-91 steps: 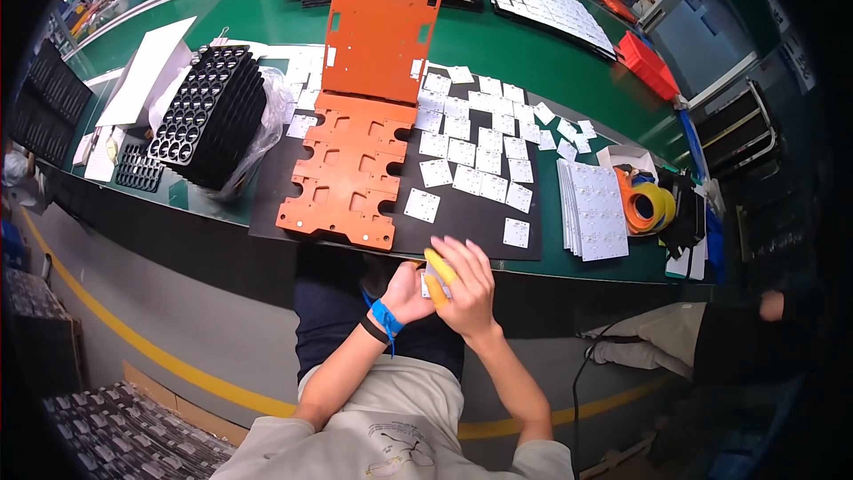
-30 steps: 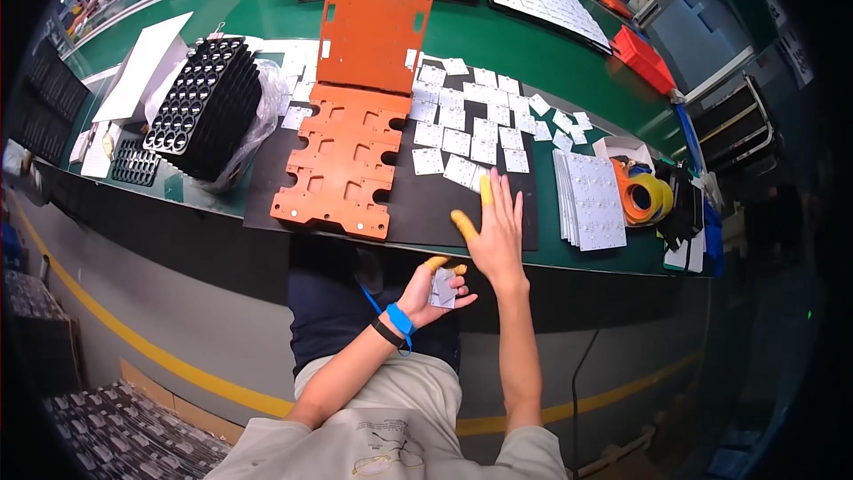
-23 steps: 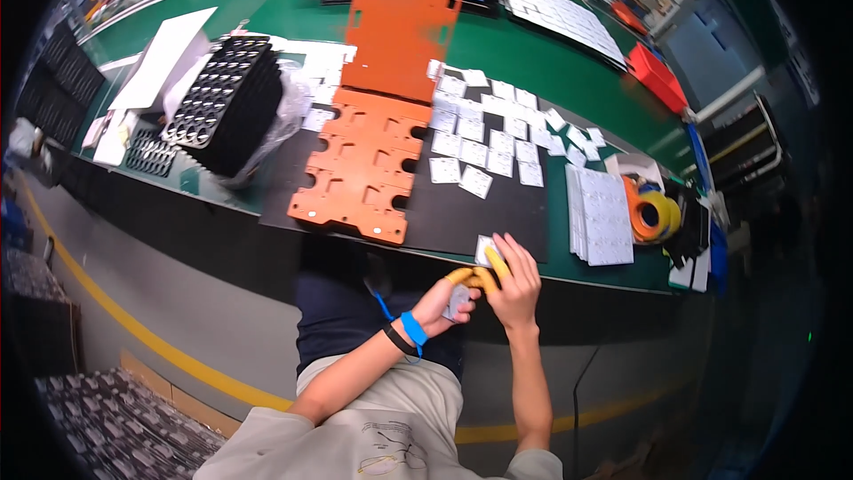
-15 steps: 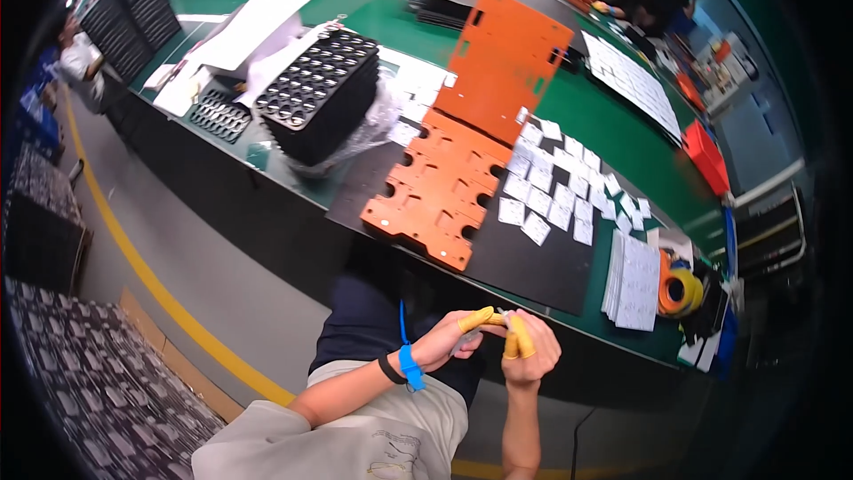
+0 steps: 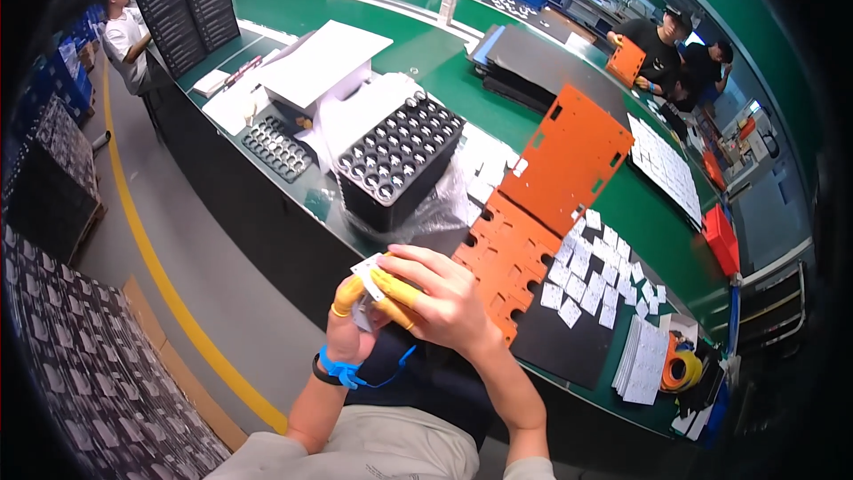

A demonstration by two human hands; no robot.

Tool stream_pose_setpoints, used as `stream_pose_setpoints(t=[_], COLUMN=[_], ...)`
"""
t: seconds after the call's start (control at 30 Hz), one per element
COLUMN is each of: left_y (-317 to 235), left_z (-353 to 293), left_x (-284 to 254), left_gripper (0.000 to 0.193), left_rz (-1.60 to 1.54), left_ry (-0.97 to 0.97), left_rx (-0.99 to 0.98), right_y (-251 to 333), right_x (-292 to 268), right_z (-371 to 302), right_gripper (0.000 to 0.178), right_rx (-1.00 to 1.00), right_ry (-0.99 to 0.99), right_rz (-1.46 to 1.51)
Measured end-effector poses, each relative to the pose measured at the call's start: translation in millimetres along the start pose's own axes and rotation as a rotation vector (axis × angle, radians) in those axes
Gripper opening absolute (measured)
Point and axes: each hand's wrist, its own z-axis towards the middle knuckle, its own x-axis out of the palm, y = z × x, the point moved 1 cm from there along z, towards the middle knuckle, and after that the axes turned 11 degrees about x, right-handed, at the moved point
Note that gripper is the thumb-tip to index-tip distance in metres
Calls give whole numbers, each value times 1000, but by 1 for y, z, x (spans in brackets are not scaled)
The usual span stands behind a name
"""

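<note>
White pieces (image 5: 366, 267): held up between the two hands, in front of the table's (image 5: 659, 244) near edge, the upper one tilted; roughly square, so no clear long axis shows.
Left hand (image 5: 350, 333): curled around the lower part of the white pieces, a yellow-covered digit against them.
Right hand (image 5: 444, 300): fingers bent, its yellow-covered digits gripping the upper piece from the right; exact contact partly hidden.
Nearer hand: both touch the pieces; the right is nearer the orange fixture (image 5: 508, 244) and the loose squares (image 5: 577, 289).
Orange fixture: just right of the right hand, at the table's near edge, hinged panel raised at its far end.
Loose squares: right of the fixture, on the black mat (image 5: 562, 351).
Black tray stack (image 5: 391, 204): beyond the hands, left of the fixture, near the same edge.
</note>
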Motion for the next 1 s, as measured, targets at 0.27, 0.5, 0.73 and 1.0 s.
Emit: stream_pose_setpoints(t=[0.27,0.5,0.73,1.0], left_y=[-15,11,16,9], left_z=[43,45,42,44], left_x=[-22,-21,-15,0], left_gripper=[55,62,59,70], left_rz=[-300,-331,-307,-171], left_ry=[275,401,438,410], left_rx=[-84,-215,-243,-97], right_y=[-119,-183,-168,-101], right_x=[-8,8,3,-18], right_z=[151,189,200,156], right_gripper=[26,29,27,27], right_rx=[270,132,153,204], right_ry=[-53,346,420,8], right_rz=[-197,-470,-506,-17])
